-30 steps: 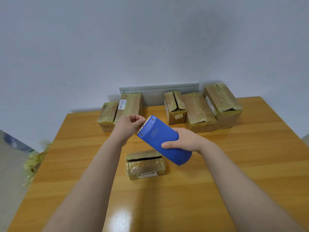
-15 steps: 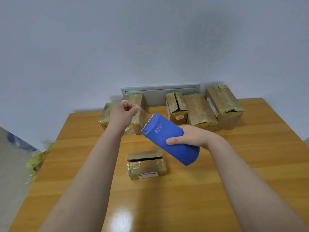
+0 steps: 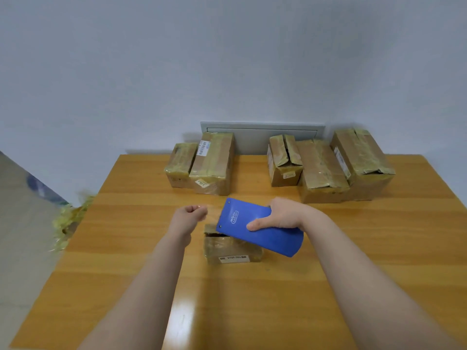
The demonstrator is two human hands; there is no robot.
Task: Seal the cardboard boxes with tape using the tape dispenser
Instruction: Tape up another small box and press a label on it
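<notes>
Blue plastic marks out the tape dispenser (image 3: 255, 223), which is held above the middle of the wooden table (image 3: 353, 274), over the far right part of the small cardboard box (image 3: 232, 250) (a dark gap is seen along that box's far edge). The dispenser is clasped by the right hand (image 3: 281, 215), with fingers wrapped over its far edge and the thumb laid across its broad face. The left hand (image 3: 190, 217) is held at 9 o'clock from the dispenser's mouth. Its fingertips are pinched together on what is taken to be the end of the clear tape (image 3: 213, 215), shown only as a faint sheen.

Trouble is likeliest from slack: the strip could be folded onto itself or stuck to the fingers. If the pull is not lined up with the box's length, the tape could be laid askew of the gap. The small box is pinned by neither hand, so it could be dragged along by the adhesive.

The dispenser's long axis is set from 10 o'clock to 4 o'clock, with the mouth toward 10 and the rounded end toward 4. More boxes (image 3: 209, 162) are stacked at 11 and 1 o'clock by the wall.
</notes>
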